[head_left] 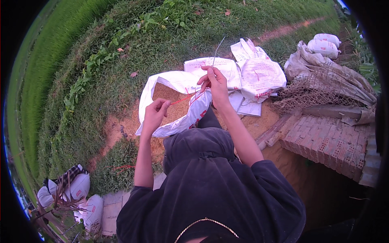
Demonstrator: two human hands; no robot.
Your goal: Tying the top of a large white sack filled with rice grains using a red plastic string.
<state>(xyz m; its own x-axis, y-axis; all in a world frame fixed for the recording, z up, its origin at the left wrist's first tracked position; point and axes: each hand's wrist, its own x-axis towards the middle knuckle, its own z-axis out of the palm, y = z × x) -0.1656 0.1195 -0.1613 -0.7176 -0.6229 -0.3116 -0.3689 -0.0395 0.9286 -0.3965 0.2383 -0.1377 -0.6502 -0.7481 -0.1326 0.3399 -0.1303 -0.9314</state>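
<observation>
My left hand (155, 115) pinches one end of a red string (182, 99), which stretches across to my right hand (214, 84). Between the fingers of my right hand a long, thin, slightly curved metal needle (219, 47) points up and away from me. Right below both hands stands a white woven sack (146, 99), its mouth wide open. Loose brown grain or husk (163, 94) fills it nearly to the rim. More red strands hang over the sack's right edge. How the string meets the needle is hidden by my fingers.
White printed sacks (263, 77) lie flat beyond the open one. Full sacks stand at the lower left (94, 210) and far right (324, 46). A brick wall (324, 141) edges a dark pit at right, beside netting (302, 91) and a tarp (314, 65). Grass spreads leftward.
</observation>
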